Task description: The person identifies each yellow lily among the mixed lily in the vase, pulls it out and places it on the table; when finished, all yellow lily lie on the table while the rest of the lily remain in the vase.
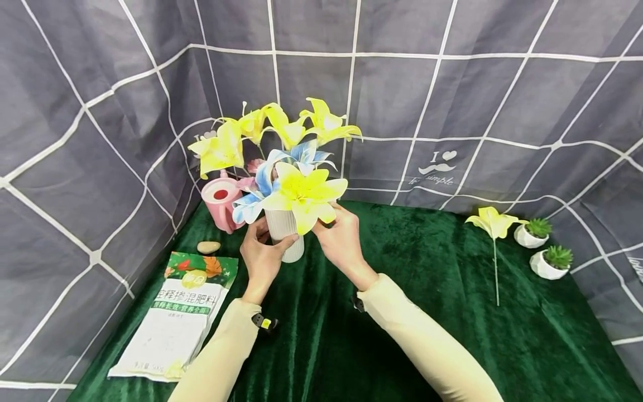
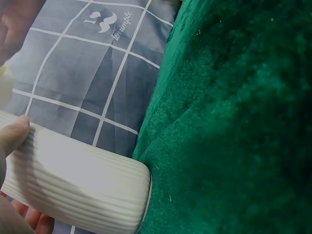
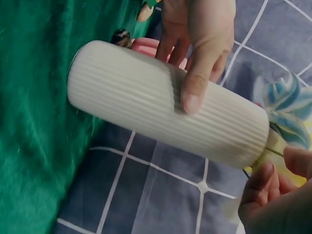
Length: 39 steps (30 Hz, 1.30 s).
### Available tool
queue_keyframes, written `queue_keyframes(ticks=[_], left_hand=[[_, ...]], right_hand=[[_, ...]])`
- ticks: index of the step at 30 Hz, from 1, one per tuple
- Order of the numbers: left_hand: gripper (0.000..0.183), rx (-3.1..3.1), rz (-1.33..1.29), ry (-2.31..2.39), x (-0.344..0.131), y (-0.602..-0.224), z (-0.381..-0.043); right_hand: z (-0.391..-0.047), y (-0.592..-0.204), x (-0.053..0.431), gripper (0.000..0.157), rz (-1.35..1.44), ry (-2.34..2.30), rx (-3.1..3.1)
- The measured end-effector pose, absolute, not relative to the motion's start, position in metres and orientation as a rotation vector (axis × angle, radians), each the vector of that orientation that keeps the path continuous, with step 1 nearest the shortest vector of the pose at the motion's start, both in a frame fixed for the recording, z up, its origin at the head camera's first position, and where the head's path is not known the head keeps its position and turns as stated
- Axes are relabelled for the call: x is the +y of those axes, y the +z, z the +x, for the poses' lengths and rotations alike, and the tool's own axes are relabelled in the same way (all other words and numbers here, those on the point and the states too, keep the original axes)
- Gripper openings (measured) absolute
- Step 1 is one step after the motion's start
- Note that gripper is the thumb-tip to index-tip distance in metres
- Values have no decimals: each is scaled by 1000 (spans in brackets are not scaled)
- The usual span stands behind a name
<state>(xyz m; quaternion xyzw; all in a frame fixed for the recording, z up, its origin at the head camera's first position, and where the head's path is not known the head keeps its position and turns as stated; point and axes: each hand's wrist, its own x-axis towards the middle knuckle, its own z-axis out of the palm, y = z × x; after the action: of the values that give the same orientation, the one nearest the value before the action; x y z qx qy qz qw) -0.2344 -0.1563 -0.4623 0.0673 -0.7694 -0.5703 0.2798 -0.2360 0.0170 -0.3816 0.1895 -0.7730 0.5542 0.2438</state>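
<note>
White ribbed vase [image 1: 283, 231] on my feed, just off the head view's centre toward 8 o'clock, and I've got the left hand [image 1: 263, 251] on it at the vase's own 8 o'clock, thumb and fingers curled round the body. Right hand [image 1: 341, 234] now, at 3 o'clock: I see it pinching a thin stem [image 3: 275, 152] right by the mouth, under the big yellow lily [image 1: 303, 192]. Blue lilies [image 1: 261, 184] crowd in behind that bloom. Farther back, 11 to 1 o'clock, four more yellow lilies [image 1: 218, 146] fan out; which vessel holds them, I can't tell. Outward from the vase: pink can [image 1: 221, 209] at 10, pale pebble [image 1: 208, 247] at 9, fertilizer bag [image 1: 176, 318] lying at 8. Well apart at 3 o'clock, one lone yellow lily [image 1: 494, 223] on the green cloth [image 1: 412, 268], bloom toward 12, two small potted plants [image 1: 551, 262] just beside it. Grey white-lined curtain [image 1: 392, 100] at 12.
</note>
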Motion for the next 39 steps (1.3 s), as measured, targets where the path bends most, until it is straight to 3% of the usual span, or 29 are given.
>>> queue_keyframes(ticks=[12, 21, 31, 39], left_hand=[[64, -2043, 183, -1550, -157, -463, -234], [64, -2020, 168, -1577, -156, -464, -235], [66, -2024, 184, -1589, -155, -463, -235], [67, -2034, 188, -1585, -155, -462, -234]], right_hand=[[-250, -388, -5, 20, 569, 1346, -2040], [-251, -388, -10, 8, 583, 1420, -2029], [-251, -390, -15, 19, 543, 1447, -2045], [-248, -385, -16, 9, 526, 1466, -2021]])
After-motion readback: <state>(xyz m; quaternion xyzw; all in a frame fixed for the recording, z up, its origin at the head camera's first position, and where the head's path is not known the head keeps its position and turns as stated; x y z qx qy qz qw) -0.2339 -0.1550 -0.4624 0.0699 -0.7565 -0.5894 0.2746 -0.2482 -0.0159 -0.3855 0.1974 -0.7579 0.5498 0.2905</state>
